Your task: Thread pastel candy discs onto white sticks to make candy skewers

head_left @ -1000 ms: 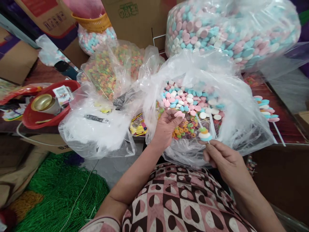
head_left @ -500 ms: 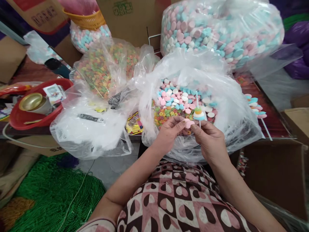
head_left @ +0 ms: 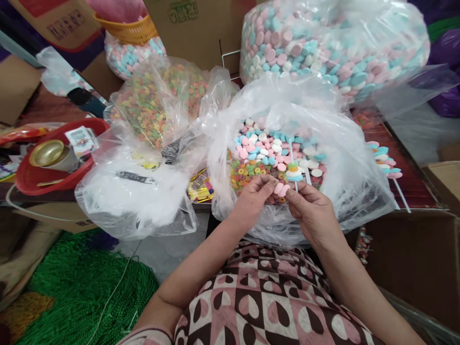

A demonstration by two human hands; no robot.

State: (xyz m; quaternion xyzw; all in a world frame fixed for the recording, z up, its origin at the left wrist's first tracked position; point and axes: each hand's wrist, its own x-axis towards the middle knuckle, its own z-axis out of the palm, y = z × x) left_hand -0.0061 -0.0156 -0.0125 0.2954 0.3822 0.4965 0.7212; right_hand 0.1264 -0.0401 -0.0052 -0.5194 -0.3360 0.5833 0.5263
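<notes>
My left hand (head_left: pixel 256 195) is closed, with thumb and forefinger pinching pink candy discs (head_left: pixel 281 189) between my two hands. My right hand (head_left: pixel 313 207) is closed too. Its fingers hold a white stick (head_left: pixel 291 149) threaded with ring candies and white and blue discs (head_left: pixel 294 175), and its thumb tip touches the pink discs. Both hands are over an open clear plastic bag (head_left: pixel 359 191). Inside it lie pink, white and blue candy discs (head_left: pixel 264 146) and small coloured ring candies (head_left: pixel 247 172).
A big bag of candy discs (head_left: pixel 334 52) stands behind. Left of it are a bag of ring candies (head_left: pixel 154 105), a bag of white material (head_left: pixel 136 201) and a red basin (head_left: pixel 28 179). Finished-looking candy sticks (head_left: pixel 386 158) lie at the right table edge.
The pink discs have tilted and dropped slightly between my fingers. My hands stay close together, and the stick leans a little differently. The view has shifted slightly.
</notes>
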